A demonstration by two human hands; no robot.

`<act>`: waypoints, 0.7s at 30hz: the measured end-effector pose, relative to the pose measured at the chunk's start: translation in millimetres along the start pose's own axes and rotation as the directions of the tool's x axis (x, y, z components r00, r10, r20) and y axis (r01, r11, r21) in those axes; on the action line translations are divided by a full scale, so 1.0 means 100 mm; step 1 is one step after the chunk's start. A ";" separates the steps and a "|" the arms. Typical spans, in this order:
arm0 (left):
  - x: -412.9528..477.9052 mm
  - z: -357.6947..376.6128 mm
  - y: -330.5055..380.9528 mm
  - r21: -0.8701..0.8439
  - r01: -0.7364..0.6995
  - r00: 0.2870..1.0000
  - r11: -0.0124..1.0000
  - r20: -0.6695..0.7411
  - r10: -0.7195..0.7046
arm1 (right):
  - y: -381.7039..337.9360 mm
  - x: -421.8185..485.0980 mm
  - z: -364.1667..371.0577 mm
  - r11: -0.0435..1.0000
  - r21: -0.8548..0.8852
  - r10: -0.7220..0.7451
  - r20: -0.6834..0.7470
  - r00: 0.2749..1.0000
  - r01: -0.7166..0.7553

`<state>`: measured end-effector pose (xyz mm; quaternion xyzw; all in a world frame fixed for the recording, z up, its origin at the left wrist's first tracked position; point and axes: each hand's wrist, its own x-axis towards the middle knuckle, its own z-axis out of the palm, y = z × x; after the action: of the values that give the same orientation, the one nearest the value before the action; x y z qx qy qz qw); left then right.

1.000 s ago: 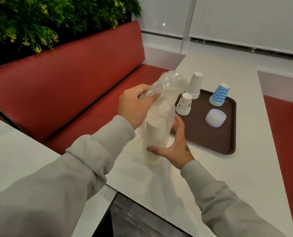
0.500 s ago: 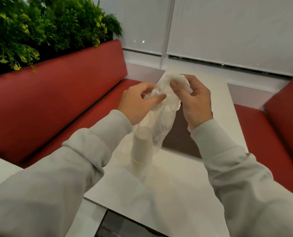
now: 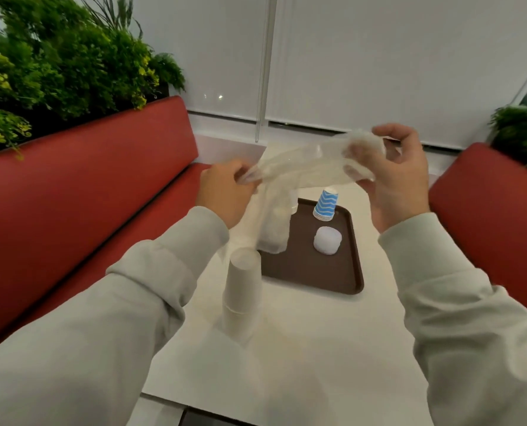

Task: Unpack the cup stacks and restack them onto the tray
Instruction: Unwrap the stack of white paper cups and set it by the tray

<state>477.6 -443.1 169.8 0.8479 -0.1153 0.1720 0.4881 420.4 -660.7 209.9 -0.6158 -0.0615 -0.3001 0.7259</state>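
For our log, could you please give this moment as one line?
left hand: grips plastic bag; right hand: grips it; white cup stack: on table

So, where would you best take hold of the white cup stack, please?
Probably low down, near the rims, coming from its open right side. The white cup stack stands upside down on the table, so a top grip may lift off only the upper cups.

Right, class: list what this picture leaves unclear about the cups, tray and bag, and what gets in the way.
Head view only.
1. Left rear of the tray: veiled by the plastic bag; stacks there unreadable.
2. The white cup stack: blurred, pale on a pale table; count unclear.
3. A dark object: cut off by the bottom edge.
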 end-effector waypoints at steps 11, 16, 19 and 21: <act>-0.32 0.16 0.55 -0.606 0.280 0.959 0.744 0.146 -0.243 | 0.27 -0.88 -0.41 0.905 -0.419 0.204 0.265 0.942 -0.078; -0.81 0.36 0.74 -0.713 0.329 0.943 0.619 0.219 -0.249 | 0.21 -1.10 -0.47 0.909 -0.362 0.270 0.135 0.953 -0.206; -1.21 0.56 0.85 -0.836 0.341 0.931 0.429 0.237 -0.277 | 0.13 -1.29 -0.62 0.890 -0.266 0.400 0.069 0.914 -0.369; -1.51 0.77 0.89 -0.893 0.360 0.912 0.269 0.276 -0.305 | 0.08 -1.46 -0.80 0.866 -0.206 0.476 0.059 0.877 -0.456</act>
<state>321.0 -549.9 143.4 0.4265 -0.0241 -0.0511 0.9027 283.3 -682.4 117.6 -0.6927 0.0782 -0.0864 0.7118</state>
